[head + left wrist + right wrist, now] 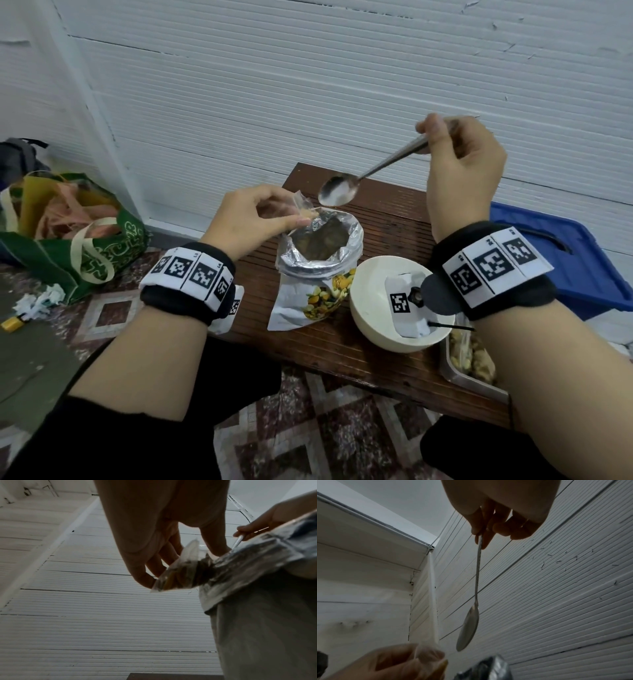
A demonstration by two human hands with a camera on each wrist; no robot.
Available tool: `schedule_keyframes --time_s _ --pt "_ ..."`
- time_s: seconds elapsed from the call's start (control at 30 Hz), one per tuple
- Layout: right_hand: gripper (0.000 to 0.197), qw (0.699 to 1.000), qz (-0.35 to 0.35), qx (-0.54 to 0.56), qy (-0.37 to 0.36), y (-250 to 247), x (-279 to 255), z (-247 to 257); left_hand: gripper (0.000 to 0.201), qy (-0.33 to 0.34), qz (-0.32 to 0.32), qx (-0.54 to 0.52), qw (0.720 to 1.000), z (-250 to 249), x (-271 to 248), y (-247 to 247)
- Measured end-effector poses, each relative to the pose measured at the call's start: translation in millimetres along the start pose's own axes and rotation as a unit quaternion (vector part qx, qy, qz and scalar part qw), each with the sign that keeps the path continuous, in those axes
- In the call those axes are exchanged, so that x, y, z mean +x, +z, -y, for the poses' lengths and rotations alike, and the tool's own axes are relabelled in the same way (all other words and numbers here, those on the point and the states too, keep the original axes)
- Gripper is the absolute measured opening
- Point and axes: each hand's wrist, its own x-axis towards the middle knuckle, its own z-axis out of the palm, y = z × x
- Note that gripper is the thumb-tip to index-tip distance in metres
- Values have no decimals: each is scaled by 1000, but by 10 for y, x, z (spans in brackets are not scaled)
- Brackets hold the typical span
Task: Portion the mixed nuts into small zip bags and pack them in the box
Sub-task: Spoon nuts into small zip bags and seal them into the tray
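A big foil nut pouch point(320, 260) stands open on the small wooden table point(383, 356), its rim rolled down. My left hand point(253, 219) pinches a small clear zip bag point(303, 210) at the pouch's left rim; a few nuts show inside the zip bag point(178, 574). My right hand point(459, 161) holds a metal spoon point(346, 188) by its handle, and the empty bowl of the spoon point(468, 628) hovers just above the pouch mouth. The foil pouch point(248, 555) fills the right of the left wrist view.
A white bowl point(373, 329) sits right of the pouch. A metal tray with nuts point(466, 363) lies at the table's right edge, partly under my right arm. A blue plastic bin point(575, 260) is on the right. A green bag point(75, 233) stands on the floor at left.
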Motion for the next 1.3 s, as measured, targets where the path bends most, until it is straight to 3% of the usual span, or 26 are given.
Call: schedule_keyframes --time_s 0.17,0.27,0.37,0.53,0.73,0.93,1.13,1.3 --pt "17 981 145 -129 -26 89 -264 -151 31 3 25 13 1000 29 11 14" --pt "21 945 231 -206 -109 174 -477 -290 35 1 27 9 1000 48 13 12" --pt "26 909 273 -274 -156 202 -635 -426 36 5 29 -1 1000 47 1 18" --pt "21 924 296 -237 -48 211 -671 -401 35 14 29 3 999 26 -11 37" --pt "24 956 216 -160 117 206 -586 -372 40 12 35 7 999 35 -15 27" --pt "30 964 93 -116 219 136 -434 -400 37 11 35 12 999 18 -17 14" --pt "34 958 40 -108 263 47 -287 -429 38 14 23 3 1000 40 -8 11" --pt "27 955 30 -112 274 -41 -186 -387 26 5 14 1 1000 10 -12 -36"
